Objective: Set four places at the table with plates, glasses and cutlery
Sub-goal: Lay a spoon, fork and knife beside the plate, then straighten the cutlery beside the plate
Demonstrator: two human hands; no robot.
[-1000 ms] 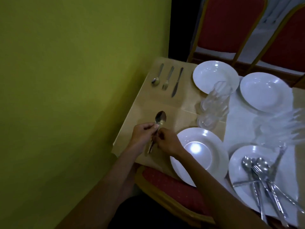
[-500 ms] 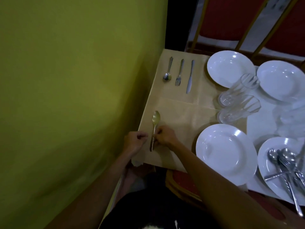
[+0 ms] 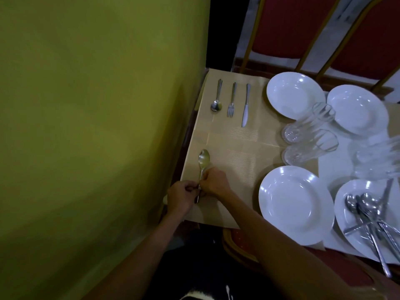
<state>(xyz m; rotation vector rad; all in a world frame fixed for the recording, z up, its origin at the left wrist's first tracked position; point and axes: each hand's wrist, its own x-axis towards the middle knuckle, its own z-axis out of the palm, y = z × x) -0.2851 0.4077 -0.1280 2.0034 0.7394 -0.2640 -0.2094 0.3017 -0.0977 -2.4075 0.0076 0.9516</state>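
So far, our left hand (image 3: 180, 197) and right hand (image 3: 213, 182) both pinch the handle of 1 spoon (image 3: 204, 161), its bowl on the counter (image 3: 233, 152) just ahead, while 1 cutlery set (image 3: 231, 105) lies finished beyond them and plates (image 3: 294, 204), glasses (image 3: 303, 126) and spare cutlery (image 3: 372, 221) wait to their right.

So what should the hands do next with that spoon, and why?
Probably let go of the spoon and fetch a fork from the pile. The left hand and right hand pinch its handle, it seems to lie on the mat already, and the far set runs spoon, fork, knife.
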